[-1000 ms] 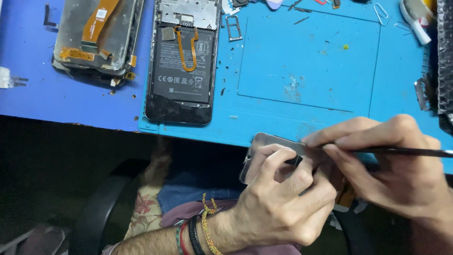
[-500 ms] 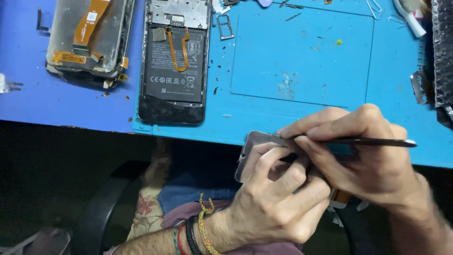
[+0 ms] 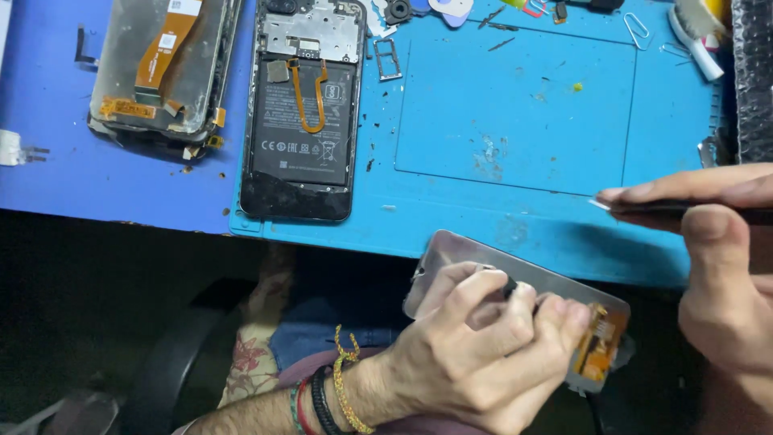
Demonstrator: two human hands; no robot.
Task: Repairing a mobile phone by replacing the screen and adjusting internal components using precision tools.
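Head view: replacement display panel (image 3: 515,290) is gripped in left hand (image 3: 475,354) below the mat edge; thin tool (image 3: 644,207) is pinched by right hand (image 3: 717,266).
Opened phone (image 3: 302,113) is left on the blue mat (image 3: 515,105), back removed; old screen (image 3: 157,68) is set aside; fitting is judged not yet done.

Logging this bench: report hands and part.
Left hand gripping screen panel. Right hand pinching thin tool, clear of panel. Nothing between.

Grey phone display panel (image 3: 483,274) with orange flex cable at its right end, tilted below the tabletop edge, thin dark tool (image 3: 684,208), perhaps tweezers, lying level above it
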